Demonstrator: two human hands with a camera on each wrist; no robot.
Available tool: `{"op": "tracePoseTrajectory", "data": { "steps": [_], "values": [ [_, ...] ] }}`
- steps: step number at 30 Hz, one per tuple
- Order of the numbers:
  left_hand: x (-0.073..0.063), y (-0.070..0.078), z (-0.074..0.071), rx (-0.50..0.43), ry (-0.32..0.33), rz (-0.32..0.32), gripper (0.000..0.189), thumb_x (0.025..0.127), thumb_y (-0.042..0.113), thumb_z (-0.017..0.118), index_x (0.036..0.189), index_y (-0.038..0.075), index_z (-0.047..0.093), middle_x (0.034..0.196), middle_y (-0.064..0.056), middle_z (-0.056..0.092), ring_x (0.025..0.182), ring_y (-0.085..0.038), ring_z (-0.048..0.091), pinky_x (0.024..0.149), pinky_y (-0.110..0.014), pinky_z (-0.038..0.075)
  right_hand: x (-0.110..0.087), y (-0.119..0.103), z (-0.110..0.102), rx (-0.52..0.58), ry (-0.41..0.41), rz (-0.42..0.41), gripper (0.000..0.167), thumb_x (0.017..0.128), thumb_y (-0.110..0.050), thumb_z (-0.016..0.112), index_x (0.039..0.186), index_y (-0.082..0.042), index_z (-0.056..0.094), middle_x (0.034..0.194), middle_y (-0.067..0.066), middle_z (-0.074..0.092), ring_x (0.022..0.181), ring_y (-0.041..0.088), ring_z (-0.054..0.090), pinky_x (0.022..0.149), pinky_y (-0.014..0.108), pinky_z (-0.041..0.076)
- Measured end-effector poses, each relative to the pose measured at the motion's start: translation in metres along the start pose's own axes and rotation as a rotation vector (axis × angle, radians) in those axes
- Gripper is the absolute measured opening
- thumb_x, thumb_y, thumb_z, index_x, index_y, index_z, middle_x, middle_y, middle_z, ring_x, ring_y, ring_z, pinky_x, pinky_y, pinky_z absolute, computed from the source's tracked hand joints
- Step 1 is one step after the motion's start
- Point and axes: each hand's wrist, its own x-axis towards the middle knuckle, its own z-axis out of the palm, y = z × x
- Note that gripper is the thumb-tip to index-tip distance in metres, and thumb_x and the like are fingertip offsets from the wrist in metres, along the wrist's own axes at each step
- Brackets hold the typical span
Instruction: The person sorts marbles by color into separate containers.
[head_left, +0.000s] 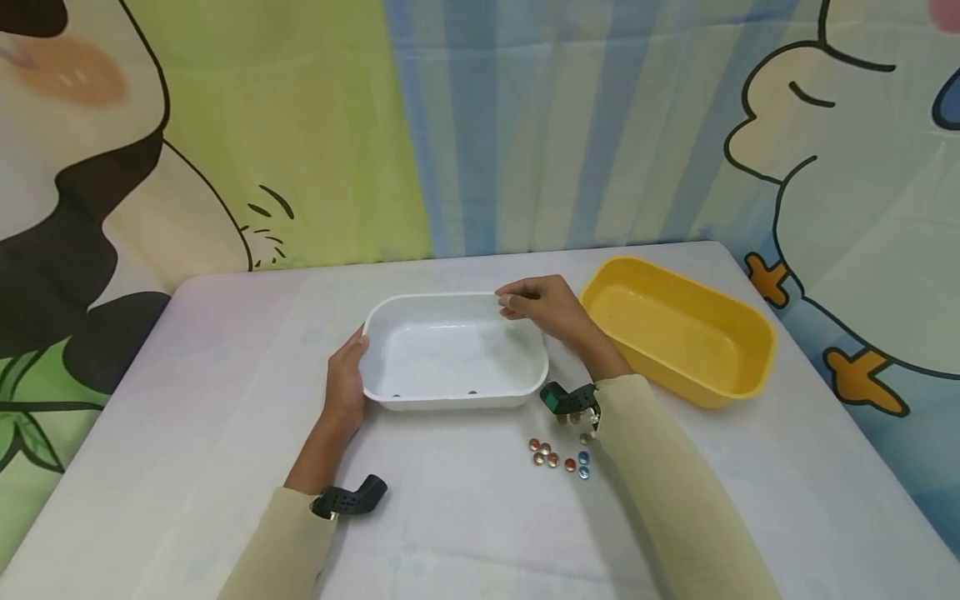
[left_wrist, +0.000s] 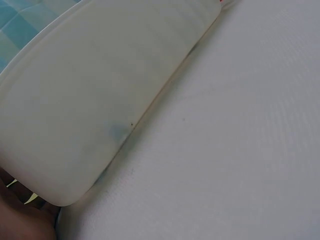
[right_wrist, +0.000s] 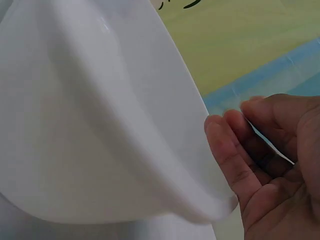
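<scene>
A white plastic tub [head_left: 450, 400] stands at mid-table, with two small dark spots low on its near inner side. My left hand [head_left: 347, 379] grips its left end, thumb up at the rim; in the left wrist view the fingers [left_wrist: 25, 210] pass behind the tub's corner. Over the back right of the tub is my right hand [head_left: 543, 307], thumb and fingertips drawn close together. Seen from the right wrist, its curled fingers [right_wrist: 232, 150] are right beside the tub's rim [right_wrist: 200, 100]; I cannot tell whether something small is between the fingertips.
Several shiny orange-brown and blue glass beads [head_left: 552, 459] lie on the white-covered table [head_left: 450, 517], some partly hidden by the right wrist's camera. A yellow tub [head_left: 697, 333] stands at the right, close to the right forearm. A printed cloth [head_left: 322, 125] hangs behind the table.
</scene>
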Motion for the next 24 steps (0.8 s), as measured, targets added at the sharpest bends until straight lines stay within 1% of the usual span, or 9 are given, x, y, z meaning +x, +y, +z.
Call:
{"op": "tracePoseTrajectory", "data": {
  "steps": [2,5,9,14,16,18,21,24],
  "values": [
    [-0.001,0.000,-0.001,0.001,0.004,0.001,0.052,0.105,0.030,0.026,0.152,0.011,0.032,0.155,0.004,0.033,0.142,-0.010,0.025,0.115,-0.029,0.023,-0.003,0.002,0.000,0.033,0.011,-0.031,0.029,0.097,-0.018,0.062,0.119,-0.001,0.067,0.107,0.011,0.069,0.092,0.019,0.069,0.091,0.037,0.052],
    [-0.001,0.001,0.000,0.016,0.009,-0.007,0.052,0.105,0.031,0.026,0.152,0.011,0.032,0.155,0.004,0.032,0.142,-0.010,0.024,0.115,-0.029,0.022,-0.011,0.005,-0.002,0.059,0.037,-0.069,0.029,0.097,-0.018,0.062,0.119,-0.001,0.067,0.104,0.009,0.069,0.091,0.020,0.069,0.088,0.035,0.054],
    [-0.001,0.002,0.000,0.009,0.015,-0.014,0.052,0.104,0.030,0.027,0.152,0.010,0.031,0.156,0.002,0.031,0.143,-0.011,0.023,0.115,-0.029,0.021,-0.021,0.009,-0.008,0.046,0.056,-0.108,0.028,0.096,-0.020,0.063,0.118,-0.003,0.068,0.103,0.008,0.070,0.091,0.021,0.069,0.087,0.029,0.054],
    [0.000,0.002,-0.002,-0.013,0.019,-0.018,0.052,0.104,0.027,0.028,0.152,0.008,0.030,0.156,0.000,0.030,0.143,-0.012,0.022,0.115,-0.028,0.020,-0.033,0.009,-0.014,0.037,0.025,-0.138,0.025,0.095,-0.019,0.065,0.115,-0.005,0.069,0.101,0.008,0.070,0.093,0.028,0.069,0.086,0.030,0.054],
    [0.000,0.003,-0.002,-0.024,0.018,-0.017,0.052,0.104,0.026,0.028,0.152,0.007,0.030,0.156,-0.001,0.030,0.144,-0.012,0.022,0.115,-0.027,0.019,-0.039,0.008,-0.015,0.025,0.007,-0.144,0.023,0.095,-0.017,0.065,0.114,-0.006,0.069,0.100,0.008,0.070,0.092,0.028,0.069,0.085,0.031,0.055],
    [0.000,0.004,-0.003,-0.038,0.016,-0.012,0.052,0.104,0.025,0.028,0.152,0.005,0.030,0.156,-0.003,0.030,0.144,-0.013,0.022,0.115,-0.027,0.019,-0.046,0.007,-0.017,-0.007,-0.010,-0.156,0.022,0.095,-0.016,0.065,0.114,-0.006,0.070,0.100,0.007,0.070,0.090,0.025,0.069,0.085,0.030,0.055],
    [0.000,0.004,-0.003,-0.046,0.016,-0.012,0.051,0.104,0.024,0.028,0.151,0.004,0.031,0.155,-0.004,0.031,0.144,-0.013,0.022,0.115,-0.026,0.018,-0.056,0.008,-0.019,-0.040,-0.036,-0.193,0.023,0.095,-0.015,0.065,0.114,-0.004,0.069,0.101,0.007,0.070,0.088,0.020,0.069,0.083,0.029,0.055],
    [0.001,0.003,-0.002,-0.047,0.019,-0.013,0.051,0.104,0.024,0.029,0.150,0.004,0.032,0.155,-0.004,0.031,0.144,-0.014,0.022,0.115,-0.026,0.018,-0.068,0.010,-0.022,-0.045,-0.074,-0.242,0.024,0.094,-0.011,0.065,0.115,0.000,0.069,0.102,0.009,0.070,0.089,0.020,0.069,0.083,0.029,0.055]
  ]
}}
